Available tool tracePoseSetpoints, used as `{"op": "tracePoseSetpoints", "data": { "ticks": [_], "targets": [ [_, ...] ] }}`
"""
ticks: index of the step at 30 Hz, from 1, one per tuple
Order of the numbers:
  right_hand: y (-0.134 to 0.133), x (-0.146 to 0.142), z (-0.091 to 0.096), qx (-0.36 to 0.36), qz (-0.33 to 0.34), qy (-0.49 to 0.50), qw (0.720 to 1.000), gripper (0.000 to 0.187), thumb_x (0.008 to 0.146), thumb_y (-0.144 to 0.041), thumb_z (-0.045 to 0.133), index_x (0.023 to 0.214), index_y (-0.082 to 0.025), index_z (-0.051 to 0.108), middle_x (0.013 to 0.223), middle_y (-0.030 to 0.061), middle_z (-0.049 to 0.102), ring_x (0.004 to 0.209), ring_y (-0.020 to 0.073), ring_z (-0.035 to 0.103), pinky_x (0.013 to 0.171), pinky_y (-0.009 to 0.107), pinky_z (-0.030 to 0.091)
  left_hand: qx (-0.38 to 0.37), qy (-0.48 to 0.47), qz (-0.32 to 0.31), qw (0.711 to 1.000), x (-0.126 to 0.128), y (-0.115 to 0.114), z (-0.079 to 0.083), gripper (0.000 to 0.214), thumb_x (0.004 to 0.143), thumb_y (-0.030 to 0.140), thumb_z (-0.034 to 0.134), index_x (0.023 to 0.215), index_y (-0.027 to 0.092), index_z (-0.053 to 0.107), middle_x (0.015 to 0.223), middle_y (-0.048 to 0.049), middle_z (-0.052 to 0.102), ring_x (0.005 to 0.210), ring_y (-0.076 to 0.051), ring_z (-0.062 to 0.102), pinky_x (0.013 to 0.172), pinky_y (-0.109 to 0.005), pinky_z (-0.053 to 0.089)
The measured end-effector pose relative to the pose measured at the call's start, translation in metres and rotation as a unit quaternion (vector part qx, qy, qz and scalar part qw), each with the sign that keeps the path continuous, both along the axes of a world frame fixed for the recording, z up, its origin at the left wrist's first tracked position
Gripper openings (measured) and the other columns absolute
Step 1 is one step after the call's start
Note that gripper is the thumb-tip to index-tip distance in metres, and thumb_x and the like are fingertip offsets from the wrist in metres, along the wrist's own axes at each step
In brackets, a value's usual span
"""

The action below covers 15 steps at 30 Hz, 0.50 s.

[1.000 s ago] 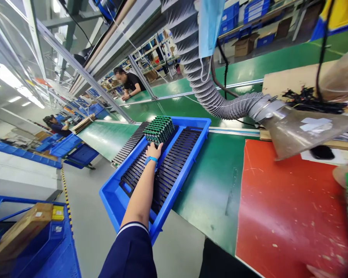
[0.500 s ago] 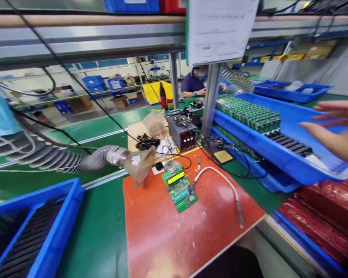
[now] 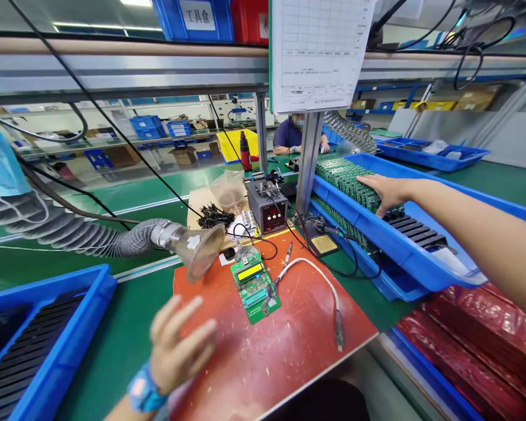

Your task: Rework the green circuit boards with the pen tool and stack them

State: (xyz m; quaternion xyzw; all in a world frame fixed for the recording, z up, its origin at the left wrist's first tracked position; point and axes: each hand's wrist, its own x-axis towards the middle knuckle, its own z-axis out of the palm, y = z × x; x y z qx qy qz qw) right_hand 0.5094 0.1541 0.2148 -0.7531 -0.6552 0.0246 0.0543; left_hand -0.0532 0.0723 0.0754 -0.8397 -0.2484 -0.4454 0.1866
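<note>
Right hand [image 3: 388, 194] dropped onto racked PCBs [image 3: 344, 182]; left hand [image 3: 179, 345] near single PCB [image 3: 254, 290].

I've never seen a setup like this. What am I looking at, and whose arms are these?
These pictures come from a camera worn on a person's head, looking down at that person's own bare arms, so no machine is doing the work. The right hand reaches into a blue tray and rests at rows of green circuit boards. The open left hand is over the edge of a red mat, near a board with a small display. Neither hand holds anything.
</note>
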Motion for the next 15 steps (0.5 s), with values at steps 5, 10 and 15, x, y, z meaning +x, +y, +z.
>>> {"op": "tracePoseSetpoints", "data": {
  "ticks": [5,10,15],
  "targets": [
    [-0.021,0.016,-0.004,0.079,0.017,-0.005,0.997,0.08,0.053,-0.006,0.078,0.131,0.0,0.056,0.141,0.0256,0.048,0.131,0.0302,0.045,0.096,0.031,0.034,-0.153,-0.004,-0.026,0.988,0.053,-0.039,-0.072,0.033,0.081,0.004,0.056,0.105,0.025,0.062,0.124,-0.0085,0.059,0.132,-0.029,0.043,0.095,-0.045,0.051],
    [-0.039,0.025,-0.006,0.091,0.034,-0.011,0.995,0.052,0.047,-0.009,0.081,0.097,-0.001,0.073,0.107,0.0159,0.071,0.099,0.0209,0.066,0.08,0.029,0.039,-0.281,0.02,-0.016,0.96,0.057,-0.031,-0.089,0.02,0.09,0.016,0.052,0.103,0.023,0.065,0.117,-0.0102,0.062,0.112,-0.024,0.06,0.09,-0.041,0.056],
    [-0.041,0.022,-0.002,0.066,0.032,-0.011,0.997,0.026,0.052,-0.006,0.078,0.077,-0.005,0.072,0.084,0.0048,0.075,0.073,0.0085,0.066,0.065,0.021,0.037,-0.321,0.011,-0.02,0.947,0.057,-0.023,-0.089,0.015,0.091,0.021,0.053,0.098,0.024,0.066,0.108,-0.0091,0.065,0.104,-0.022,0.064,0.087,-0.039,0.057]
  ]
}}
